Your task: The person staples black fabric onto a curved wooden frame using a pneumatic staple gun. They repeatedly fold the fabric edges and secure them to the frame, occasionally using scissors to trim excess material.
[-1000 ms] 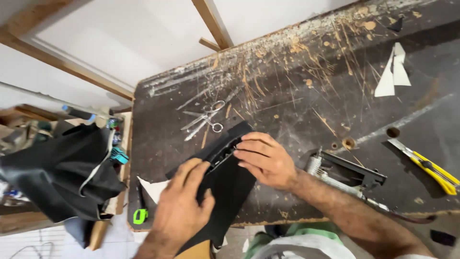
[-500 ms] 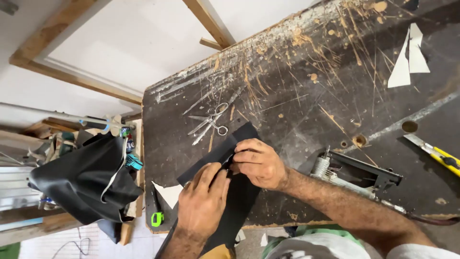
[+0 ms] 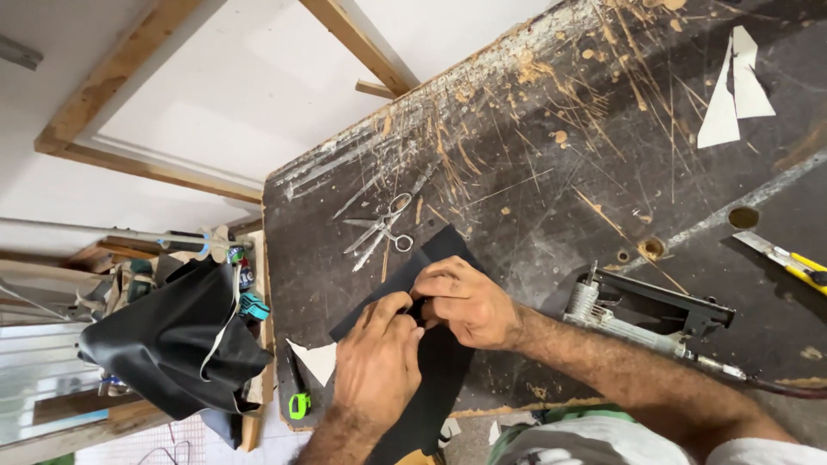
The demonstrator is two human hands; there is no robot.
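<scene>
I stood in a workshop: my scarred, glue-streaked dark wooden workbench (image 3: pixel 551 172) carried steel scissors (image 3: pixel 381 226) and a yellow-handled utility knife (image 3: pixel 788 257).

Scissors (image 3: pixel 382 229) just beyond hands, stapler (image 3: pixel 650 314) close right, bare scarred bench (image 3: pixel 551 155) farther back

The bench (image 3: pixel 534 172) is dark, worn board, matt and rough, scored with pale scratches and yellowish glue-like streaks toward its far edge. The black sheet (image 3: pixel 435 379) at the near edge looks like matt, smooth leather or similar. The scissors (image 3: pixel 379 228) are bare shiny metal. The stapler-like tool (image 3: pixel 646 314) has a black matt body and a bright metal spring. White paper scraps (image 3: pixel 732 82) lie near the far right corner. Beyond the left edge, a black cloth (image 3: pixel 172 344) shows a slight sheen.
</scene>
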